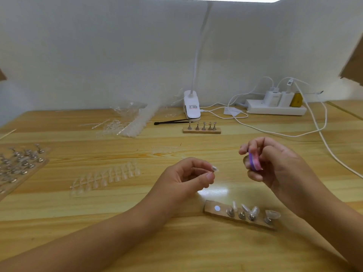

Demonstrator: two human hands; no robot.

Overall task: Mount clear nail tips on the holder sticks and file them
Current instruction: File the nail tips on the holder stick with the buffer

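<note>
At the far left of the pale wooden table [59, 209], a clear plastic tray [42, 153] holds many small metal holder sticks, and a thin wooden stick [7, 134] lies just behind it. To the right of the tray, a long strip of clear nail tips [106, 178] still joined to their plastic runner lies flat on the tabletop. Well behind it, near the white wall, is a loose heap of more clear tips and crumpled transparent bags [129, 120]. The left hand [184, 177] is raised over the middle of the table, its fingers curled. The thumb and forefinger pinch one clear nail tip [214, 169], which points to the right; whether a holder stick sits under it cannot be told. Behind, a thin black tool [170, 121] lies beside the base of a white clip-on lamp [191, 107]. In front of the lamp, a small wooden block with five metal holder sticks [201, 130] stands upright. Nearer the person, below and between the hands, a second wooden block [211, 212] carries four metal holders, each topped with a clear tip, and a white round spot [217, 208] at its left end is bare. The right hand [275, 163] is raised just beside the left, apart from it, its fingers wrapped round a pink and purple nail file block [254, 160]. At the back right, a white power strip [275, 110] holds white chargers and a yellow plug, and white cables [322, 138] trail from it across the table.
</note>
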